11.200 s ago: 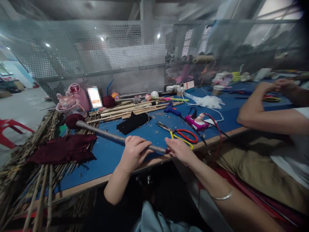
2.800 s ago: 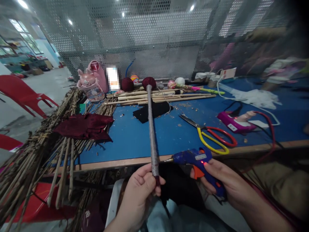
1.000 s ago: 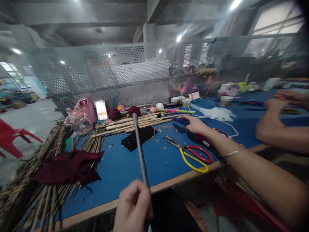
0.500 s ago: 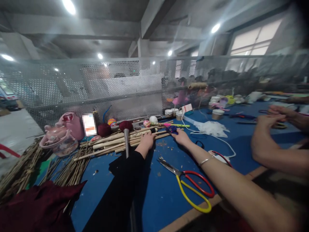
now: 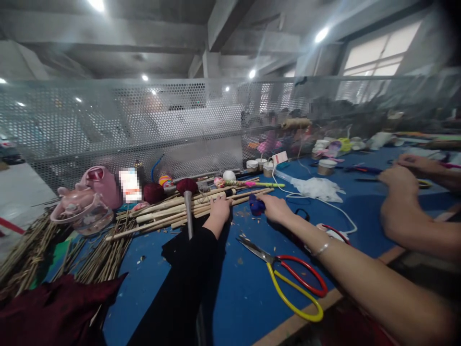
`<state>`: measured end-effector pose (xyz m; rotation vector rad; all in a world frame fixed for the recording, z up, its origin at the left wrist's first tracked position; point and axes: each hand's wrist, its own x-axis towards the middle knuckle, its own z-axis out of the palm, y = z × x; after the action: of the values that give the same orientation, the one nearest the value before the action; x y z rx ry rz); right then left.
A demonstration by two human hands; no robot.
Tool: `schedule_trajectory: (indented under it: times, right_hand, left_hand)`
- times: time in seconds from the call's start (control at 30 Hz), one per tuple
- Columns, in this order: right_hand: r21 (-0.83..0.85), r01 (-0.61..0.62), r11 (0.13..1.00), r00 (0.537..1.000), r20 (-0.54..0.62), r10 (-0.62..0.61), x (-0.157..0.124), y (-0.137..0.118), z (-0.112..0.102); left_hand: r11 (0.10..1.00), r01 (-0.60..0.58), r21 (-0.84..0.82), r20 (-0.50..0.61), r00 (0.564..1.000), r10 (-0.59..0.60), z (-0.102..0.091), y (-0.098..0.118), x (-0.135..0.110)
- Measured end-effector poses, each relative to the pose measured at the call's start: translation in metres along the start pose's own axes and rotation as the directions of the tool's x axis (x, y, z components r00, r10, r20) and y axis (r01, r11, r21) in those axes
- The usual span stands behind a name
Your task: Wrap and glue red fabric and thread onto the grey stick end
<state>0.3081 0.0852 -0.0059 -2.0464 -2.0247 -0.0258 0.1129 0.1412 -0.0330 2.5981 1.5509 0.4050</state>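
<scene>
My left hand [image 5: 219, 209] lies over a bunch of pale wooden sticks [image 5: 158, 212], its fingers stretched across them near a black-tipped one. My right hand [image 5: 276, 209] is closed around a small dark blue-purple object [image 5: 256, 205], whose kind I cannot make out. That object is just in front of the sticks' right ends. Large scissors [image 5: 270, 259] with one red and one yellow handle lie partly open on the blue table [image 5: 230, 298], in front of my right hand. Behind the sticks are dark red yarn balls [image 5: 187, 186] and a white ball [image 5: 229, 176].
At left are a pink basket [image 5: 84, 218], bundled thin twigs [image 5: 104, 257] and dark red cloth [image 5: 54, 307]. A white plastic bag [image 5: 317, 188] and cord lie at right, near small cups [image 5: 327, 166]. Another person's hands [image 5: 403, 178] work at far right. A perforated metal screen [image 5: 162, 129] stands behind.
My right hand has drawn the blue-purple object slightly toward me, off the sticks' ends. My left hand stays on the sticks. The view has shifted a little.
</scene>
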Motion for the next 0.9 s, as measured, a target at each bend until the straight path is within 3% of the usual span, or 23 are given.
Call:
schedule_trajectory:
  times: [0.13,0.23,0.33,0.4,0.43,0.5,0.57,0.63,0.67,0.73,0.77,0.9]
  right_hand:
    - [-0.06,0.007,0.998,0.999,-0.037,-0.009,-0.012,0.0,0.001]
    - [-0.062,-0.01,0.998,1.0,-0.013,0.009,-0.01,-0.006,-0.004]
    - [-0.05,-0.031,0.998,0.999,0.031,0.033,-0.014,-0.023,-0.01]
    - [-0.029,-0.011,1.0,1.0,-0.027,0.011,-0.027,-0.046,-0.015]
    - [0.04,0.061,0.997,0.992,-0.115,-0.056,-0.039,-0.061,-0.017]
    - [0.26,0.243,0.934,0.967,-0.139,-0.213,-0.071,-0.094,-0.019]
    - [0.517,0.274,0.811,0.933,0.06,-0.354,-0.109,-0.127,-0.016]
    - [0.65,0.228,0.725,0.842,0.242,-0.482,-0.139,-0.153,-0.006]
    - [0.665,0.2,0.719,0.827,0.279,-0.488,-0.149,-0.164,0.0]
    - [0.665,0.168,0.728,0.84,0.29,-0.459,-0.156,-0.178,0.012]
    - [0.655,0.162,0.738,0.857,0.278,-0.434,-0.154,-0.182,0.017]
    - [0.597,0.196,0.778,0.889,0.227,-0.398,-0.141,-0.187,0.028]
  left_hand:
    - [0.99,-0.026,-0.136,-0.075,0.997,0.016,-0.018,0.003,0.001]
    - [0.967,-0.062,-0.247,-0.201,0.98,0.012,-0.055,0.015,-0.016]
    - [0.927,-0.072,-0.367,-0.334,0.941,-0.059,-0.098,0.031,-0.069]
    - [0.715,-0.225,-0.661,-0.515,0.83,-0.215,-0.12,0.044,-0.128]
    - [0.596,-0.258,-0.76,-0.516,0.798,-0.312,-0.125,0.052,-0.164]
    - [0.382,-0.188,-0.905,-0.365,0.803,-0.471,-0.121,0.065,-0.242]
    - [0.159,0.052,-0.986,-0.047,0.828,-0.559,-0.095,0.072,-0.315]
    - [-0.104,0.311,-0.945,0.313,0.762,-0.567,-0.056,0.07,-0.367]
    - [-0.219,0.394,-0.893,0.448,0.718,-0.533,-0.036,0.067,-0.383]
    - [-0.396,0.466,-0.791,0.609,0.659,-0.442,-0.006,0.06,-0.396]
    - [-0.466,0.461,-0.755,0.642,0.664,-0.383,0.003,0.057,-0.395]
    - [-0.659,0.311,-0.685,0.577,0.784,-0.229,0.008,0.055,-0.374]
